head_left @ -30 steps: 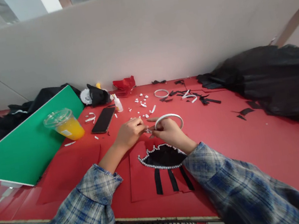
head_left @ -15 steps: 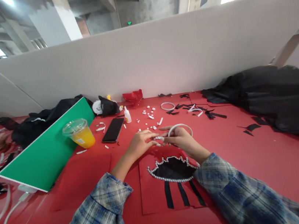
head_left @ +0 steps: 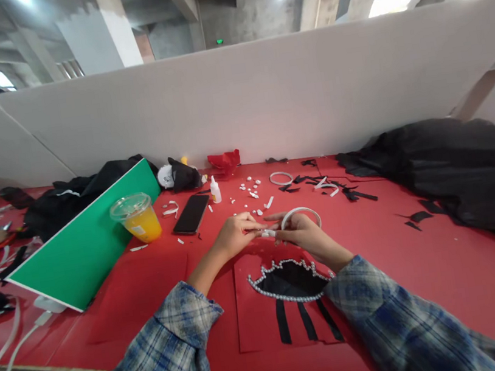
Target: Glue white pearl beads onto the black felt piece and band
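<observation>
The white ring (head_left: 300, 209) is held upright in the right hand (head_left: 308, 235), apart from the left hand (head_left: 237, 235). It looks thin and open-centred. Between the 2 hands sits a white piece (head_left: 268, 233); I cannot tell whether the left fingers, drawn narrow, grip it.

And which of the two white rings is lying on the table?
The far ring, flat by the black scraps. The other ring is in the right hand.
</observation>
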A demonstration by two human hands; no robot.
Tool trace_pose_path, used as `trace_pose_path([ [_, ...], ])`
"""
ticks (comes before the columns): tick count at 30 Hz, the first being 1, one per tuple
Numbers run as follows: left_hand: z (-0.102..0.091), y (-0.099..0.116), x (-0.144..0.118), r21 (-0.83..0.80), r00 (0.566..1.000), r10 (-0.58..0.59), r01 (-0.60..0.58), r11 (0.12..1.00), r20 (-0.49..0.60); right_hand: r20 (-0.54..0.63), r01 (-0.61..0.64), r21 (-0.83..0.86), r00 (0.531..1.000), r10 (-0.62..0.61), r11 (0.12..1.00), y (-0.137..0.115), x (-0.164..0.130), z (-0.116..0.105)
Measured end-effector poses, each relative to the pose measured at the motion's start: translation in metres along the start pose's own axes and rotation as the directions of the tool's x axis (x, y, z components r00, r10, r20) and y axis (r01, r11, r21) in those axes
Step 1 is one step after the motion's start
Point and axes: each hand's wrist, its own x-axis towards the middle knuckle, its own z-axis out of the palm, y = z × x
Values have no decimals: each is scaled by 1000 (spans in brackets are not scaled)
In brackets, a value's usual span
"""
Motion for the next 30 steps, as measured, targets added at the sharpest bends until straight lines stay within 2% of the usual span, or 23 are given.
trace_pose_path([
  [10, -3, 4, 1, -63, 1000, 7, -6, 998, 15, 85, -27, 84, 996, 20, 996, -4, -1, -10],
  [13, -5, 3, 1, -96, 997, -74, 77, 992, 33, 52, -67, 96, 997, 63, 993, 0, 1, -8],
  [16, -20, -8, 1, -168, 976, -211, 217, 962, 53, -29, -98, 152, 994, 103, 984, 4, 2, -5],
  [17, -27, -13, 1, -149, 964, -265, 265, 953, 20, -60, -102, 171, 992, 114, 980, 5, 3, -5],
  [19, -39, -23, 1, -8, 929, -355, 357, 934, -106, -113, -98, 190, 986, 121, 977, 6, 4, -4],
  [21, -47, -32, -1, 164, 913, -375, 399, 902, -160, -155, -87, 168, 981, 114, 982, 6, 5, -5],
  [25, -39, -33, -3, 235, 929, -363, 369, 899, -72, -214, -77, 84, 972, 94, 993, 4, 6, -4],
  [30, -25, -23, -6, 370, 954, -296, 256, 893, 55, -203, -63, 70, 976, 76, 996, 5, 5, -2],
])
